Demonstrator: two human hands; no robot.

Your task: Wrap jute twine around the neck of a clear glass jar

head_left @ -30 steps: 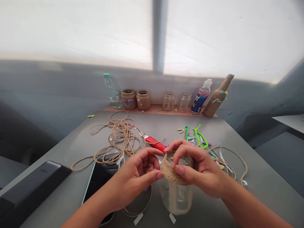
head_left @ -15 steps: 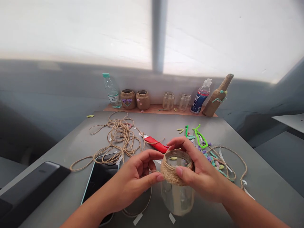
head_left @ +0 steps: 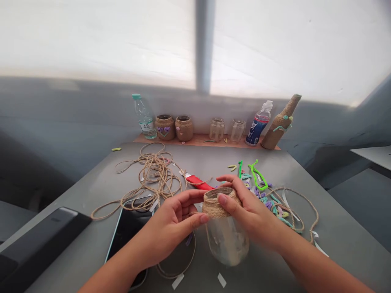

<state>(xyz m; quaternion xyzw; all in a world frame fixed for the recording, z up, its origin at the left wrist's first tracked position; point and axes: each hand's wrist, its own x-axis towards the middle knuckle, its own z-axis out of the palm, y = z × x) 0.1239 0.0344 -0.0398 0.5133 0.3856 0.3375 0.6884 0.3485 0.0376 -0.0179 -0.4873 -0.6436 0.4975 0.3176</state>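
Note:
A clear glass jar [head_left: 228, 244], its neck and shoulder wound with jute twine [head_left: 215, 208], is held tilted over the table in front of me. My right hand [head_left: 247, 209] grips the jar's wrapped neck, thumb across the near side and fingers behind it. At the jar's left side, my left hand [head_left: 175, 221] is closed with thumb and forefinger against the wrapping, holding the twine where it leaves the jar. Part of that strand is hidden by my fingers. A loop of twine [head_left: 193, 256] hangs below my left hand.
A tangled twine heap [head_left: 155, 173], a phone [head_left: 128, 228] and a red-handled utility knife [head_left: 197, 182] lie around my hands. Coloured pipe-cleaner pieces [head_left: 258, 175] are scattered right. Along the back stand wrapped jars [head_left: 183, 129], bare jars [head_left: 216, 131], drink bottles [head_left: 257, 128] and a twine-wrapped bottle [head_left: 276, 130].
The jar has tipped, its base swinging up, and its mouth has shifted slightly left and up. My right hand has moved left with it; my left hand has barely moved.

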